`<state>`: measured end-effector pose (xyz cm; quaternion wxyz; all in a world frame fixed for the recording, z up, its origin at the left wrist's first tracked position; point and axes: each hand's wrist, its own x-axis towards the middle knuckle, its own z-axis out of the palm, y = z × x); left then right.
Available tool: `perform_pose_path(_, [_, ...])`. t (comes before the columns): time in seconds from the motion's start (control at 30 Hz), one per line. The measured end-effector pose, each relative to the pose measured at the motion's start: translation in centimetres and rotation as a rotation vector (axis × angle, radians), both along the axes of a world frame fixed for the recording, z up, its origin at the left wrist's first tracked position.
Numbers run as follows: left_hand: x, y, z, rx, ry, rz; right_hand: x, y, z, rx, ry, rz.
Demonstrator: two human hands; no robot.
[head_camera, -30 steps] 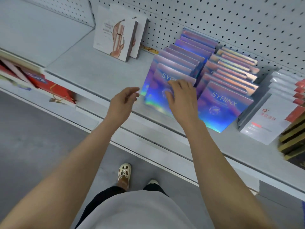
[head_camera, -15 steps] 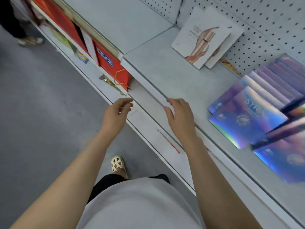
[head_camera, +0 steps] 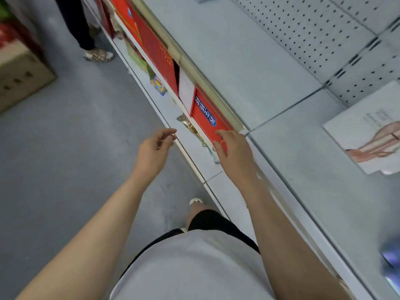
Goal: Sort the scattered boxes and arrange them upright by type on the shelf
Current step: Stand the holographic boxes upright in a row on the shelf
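Both hands hold nothing: right hand, fingers loosely spread, reaches toward the red box on the lower shelf, probably to grab it; left hand hangs relaxed beside.

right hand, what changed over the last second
The right hand let go of the front holographic box and moved left along the shelf; it now reaches toward the red box on the lower shelf. The left hand moved left with it. Both hands stay empty, fingers relaxed.
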<state>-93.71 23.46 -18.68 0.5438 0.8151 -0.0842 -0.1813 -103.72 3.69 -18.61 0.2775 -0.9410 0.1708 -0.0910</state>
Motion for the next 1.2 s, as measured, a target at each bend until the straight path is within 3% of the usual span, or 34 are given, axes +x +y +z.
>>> perform_pose_path(0.23, [13.1, -1.9, 0.3, 0.038, -0.021, 0.087, 15.4, -3.1, 0.9, -0.025, -0.028, 0.116])
perform_pose_path(0.5, [28.9, -5.1, 2.6, 0.095, -0.076, 0.090, 31.9, -7.1, 2.4, -0.024, -0.068, 0.085])
perform_pose_path(0.87, [56.3, -12.8, 3.2, 0.231, -0.321, -0.329, 54.4, -17.2, 2.1, -0.126, -0.003, -0.264])
perform_pose_path(1.07, [66.5, -21.2, 3.7, 0.384, -0.455, -0.588, 61.7, -20.6, 1.4, -0.015, 0.135, -0.514])
perform_pose_path(1.2, [69.4, -26.5, 2.9, 0.391, -0.430, -0.697, 62.8, -21.2, 0.1, 0.098, 0.188, -0.579])
